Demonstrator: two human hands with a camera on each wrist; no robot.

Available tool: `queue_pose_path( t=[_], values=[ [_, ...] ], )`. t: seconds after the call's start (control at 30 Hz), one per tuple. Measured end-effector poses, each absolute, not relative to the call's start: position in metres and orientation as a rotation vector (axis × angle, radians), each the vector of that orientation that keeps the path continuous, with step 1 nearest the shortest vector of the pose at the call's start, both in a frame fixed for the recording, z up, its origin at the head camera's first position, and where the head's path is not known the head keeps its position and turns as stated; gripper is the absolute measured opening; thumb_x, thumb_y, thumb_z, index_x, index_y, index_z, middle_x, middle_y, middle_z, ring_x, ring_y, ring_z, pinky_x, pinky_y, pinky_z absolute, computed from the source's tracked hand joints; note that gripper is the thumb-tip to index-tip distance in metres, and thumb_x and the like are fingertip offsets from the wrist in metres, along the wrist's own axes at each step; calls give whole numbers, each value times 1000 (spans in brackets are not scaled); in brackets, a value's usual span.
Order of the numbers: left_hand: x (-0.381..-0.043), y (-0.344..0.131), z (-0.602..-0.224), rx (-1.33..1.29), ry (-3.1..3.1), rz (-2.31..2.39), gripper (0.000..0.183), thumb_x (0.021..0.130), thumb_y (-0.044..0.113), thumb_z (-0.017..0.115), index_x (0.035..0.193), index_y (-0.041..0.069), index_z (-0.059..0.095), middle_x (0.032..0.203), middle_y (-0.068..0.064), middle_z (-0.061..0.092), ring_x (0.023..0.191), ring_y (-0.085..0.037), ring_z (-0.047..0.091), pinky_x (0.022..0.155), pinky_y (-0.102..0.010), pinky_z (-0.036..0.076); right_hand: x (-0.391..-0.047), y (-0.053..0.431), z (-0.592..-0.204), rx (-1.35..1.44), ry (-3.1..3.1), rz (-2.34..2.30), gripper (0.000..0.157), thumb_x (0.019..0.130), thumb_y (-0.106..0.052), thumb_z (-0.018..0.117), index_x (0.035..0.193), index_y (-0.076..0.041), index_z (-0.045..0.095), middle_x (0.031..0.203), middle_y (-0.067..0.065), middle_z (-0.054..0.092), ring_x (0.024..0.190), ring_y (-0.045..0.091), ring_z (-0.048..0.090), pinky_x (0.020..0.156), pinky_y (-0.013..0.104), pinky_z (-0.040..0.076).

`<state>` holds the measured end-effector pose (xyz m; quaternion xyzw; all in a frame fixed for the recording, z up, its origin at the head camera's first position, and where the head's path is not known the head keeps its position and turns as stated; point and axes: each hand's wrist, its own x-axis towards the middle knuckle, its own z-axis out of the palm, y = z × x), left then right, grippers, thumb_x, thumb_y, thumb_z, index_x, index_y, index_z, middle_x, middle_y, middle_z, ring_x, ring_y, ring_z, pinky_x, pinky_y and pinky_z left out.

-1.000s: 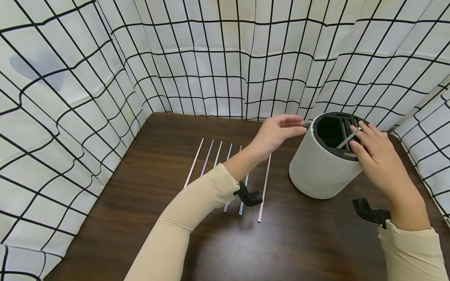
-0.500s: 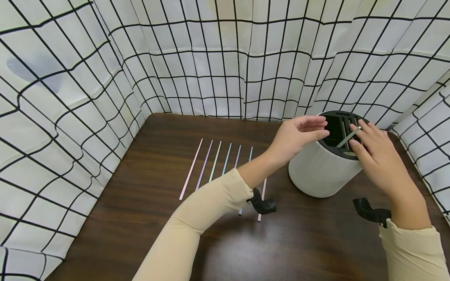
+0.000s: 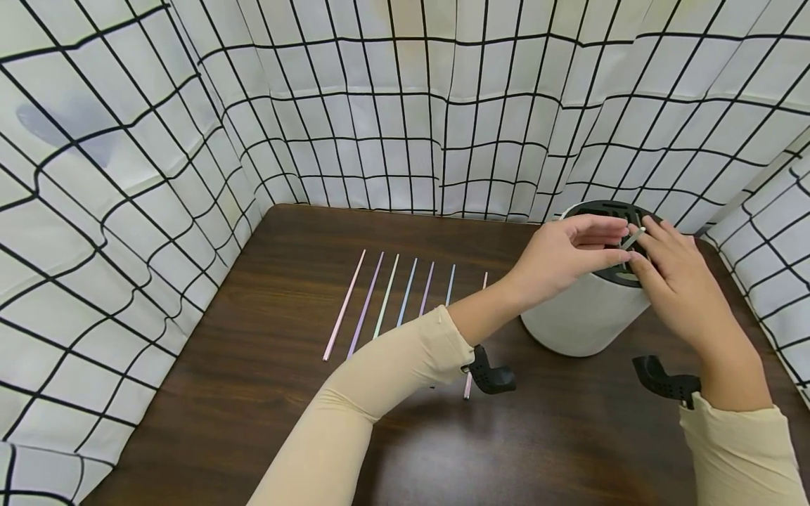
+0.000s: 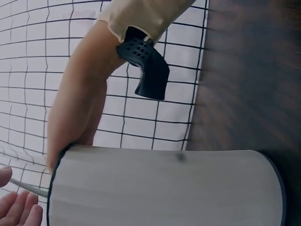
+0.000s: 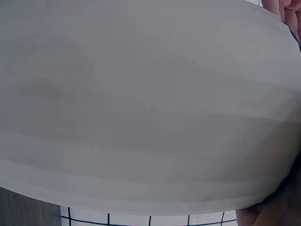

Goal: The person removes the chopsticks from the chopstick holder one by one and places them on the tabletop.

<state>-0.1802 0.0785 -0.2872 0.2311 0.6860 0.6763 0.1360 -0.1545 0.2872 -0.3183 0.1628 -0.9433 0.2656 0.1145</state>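
A white cylindrical holder [image 3: 572, 320] with a black slotted top [image 3: 598, 206] stands upright at the right of the table. A pale thin stick [image 3: 635, 237] slants up out of its top. My right hand [image 3: 686, 288] rests on the right part of the top, fingers spread beside the stick. My left hand [image 3: 563, 253] is over the holder's left side, thumb and fingers apart. In the left wrist view, the stick [image 4: 30, 188] passes through the gap between the left thumb and fingers [image 4: 21, 207]. Part of the slotted top is hidden behind the left hand.
Several thin pastel sticks lie side by side on the dark wooden table [image 3: 253, 302], among them a pink one [image 3: 344, 306] at the left and another pink one [image 3: 468, 386] at the right. A white curtain [image 3: 380, 126] with a black grid surrounds the table.
My left hand has moved right, from beside the holder to over its top by the stick. The right hand has stayed on the top.
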Motion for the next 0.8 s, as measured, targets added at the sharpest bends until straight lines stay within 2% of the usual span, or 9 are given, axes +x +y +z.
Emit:
queue_pose_path(
  t=[0.1, 0.27, 0.47, 0.63, 0.8],
  values=[
    [-179, 82, -289, 704, 2057, 1899, 37, 91, 13, 73, 128, 11, 66, 126, 1, 70, 102, 8, 64, 83, -9, 55, -155, 288, -319, 485, -2762, 770, 53, 109, -27, 34, 149, 7, 35, 160, 29, 23, 154, 42, 9, 126, 61, -4],
    [-178, 87, -292, 741, 2234, 1783, 30, 92, 19, 73, 121, 13, 70, 115, 4, 75, 94, 11, 65, 77, -6, 54, -154, 287, -318, 475, -2754, 783, 53, 109, -30, 36, 150, 2, 37, 160, 28, 24, 154, 42, 10, 125, 64, -3],
    [-179, 87, -287, 748, 2287, 1800, 20, 92, 20, 72, 110, 11, 75, 106, 2, 77, 85, 11, 64, 73, -6, 54, -155, 286, -319, 483, -2734, 804, 52, 108, -31, 37, 150, 0, 39, 160, 28, 26, 153, 43, 12, 124, 66, -2],
    [-175, 75, -267, 782, 2167, 1954, 23, 93, 14, 70, 114, 6, 73, 115, -4, 75, 91, 8, 66, 81, -9, 56, -155, 286, -319, 489, -2740, 797, 52, 108, -30, 37, 153, -2, 34, 162, 23, 25, 154, 42, 10, 125, 64, -2],
    [-160, 55, -232, 859, 1965, 2197, 25, 93, 2, 66, 116, -6, 69, 119, -19, 70, 98, 2, 69, 92, -15, 56, -154, 286, -318, 484, -2742, 800, 52, 108, -29, 37, 153, -1, 35, 161, 25, 24, 154, 41, 10, 126, 62, -3]
  ],
)
